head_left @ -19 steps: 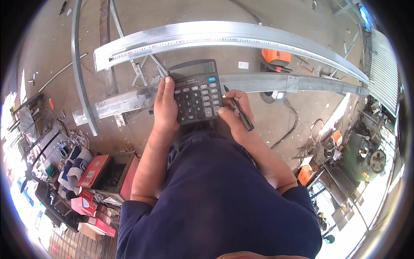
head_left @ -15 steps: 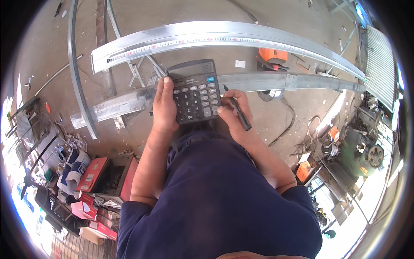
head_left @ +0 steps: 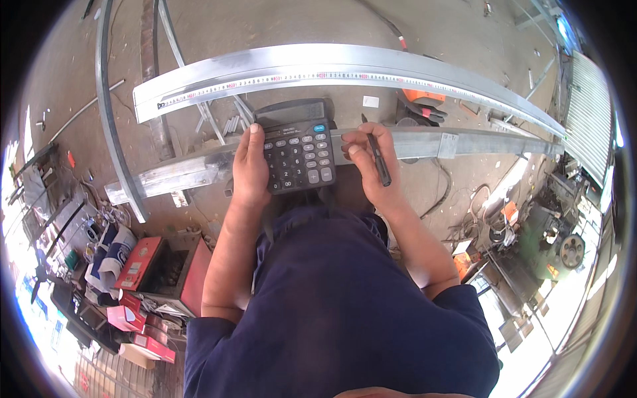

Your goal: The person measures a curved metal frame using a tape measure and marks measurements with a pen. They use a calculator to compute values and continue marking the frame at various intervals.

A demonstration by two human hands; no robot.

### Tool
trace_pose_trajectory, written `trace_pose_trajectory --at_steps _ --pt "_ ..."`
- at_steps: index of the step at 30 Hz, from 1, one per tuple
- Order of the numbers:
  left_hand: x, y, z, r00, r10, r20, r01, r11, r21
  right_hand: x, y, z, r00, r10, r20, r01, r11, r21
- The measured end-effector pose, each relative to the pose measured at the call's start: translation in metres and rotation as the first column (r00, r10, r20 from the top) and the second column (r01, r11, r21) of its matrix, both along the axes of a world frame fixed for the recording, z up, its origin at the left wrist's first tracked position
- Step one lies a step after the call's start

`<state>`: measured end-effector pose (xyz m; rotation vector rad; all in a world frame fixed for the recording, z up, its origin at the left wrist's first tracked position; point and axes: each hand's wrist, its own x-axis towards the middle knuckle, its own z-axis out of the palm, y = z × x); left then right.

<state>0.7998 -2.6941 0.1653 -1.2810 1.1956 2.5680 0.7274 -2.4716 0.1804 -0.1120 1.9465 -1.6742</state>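
Observation:
A black desk calculator with grey and black keys and one blue key is gripped along its left edge by my left hand, thumb over the front. Its screen tilts up at the far end. Just right of it, apart from the keys, my right hand holds a dark marker pen between its fingers, tip pointing away. Beyond both hands lies a shiny metal channel with a tape measure stretched along it. A duller metal beam runs across behind the calculator.
An orange tool sits partly behind the channel. A long metal tube crosses at the left. On the lower left stand a red metal box and red cartons. Cables and green machinery are at the right.
My right hand has drawn back from the calculator's lower right keys, moving right and a little away with the pen. The left hand keeps its hold. The whole view has shifted slightly.

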Motion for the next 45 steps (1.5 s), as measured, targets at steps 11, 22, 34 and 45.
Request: trace_pose_trajectory --at_steps 11,22,34,45 --pt "-0.040 0.004 -0.054 0.974 -0.206 0.096 0.223 0.950 -0.217 -0.106 -0.006 -0.051 0.997 -0.053 0.056 0.051 0.998 0.029" --pt "-0.051 -0.015 -0.085 0.919 -0.386 0.079 0.382 0.825 -0.417 -0.131 -0.033 -0.098 0.999 0.006 -0.034 -0.008 0.999 -0.048" --pt "-0.058 -0.018 -0.106 0.934 -0.356 0.041 0.353 0.895 -0.275 -0.129 -0.059 -0.120 0.995 -0.005 0.101 0.004 1.000 0.012" --pt "-0.061 -0.024 -0.112 0.925 -0.377 0.046 0.371 0.873 -0.317 -0.130 -0.071 -0.130 1.000 -0.013 0.003 0.013 1.000 -0.025"
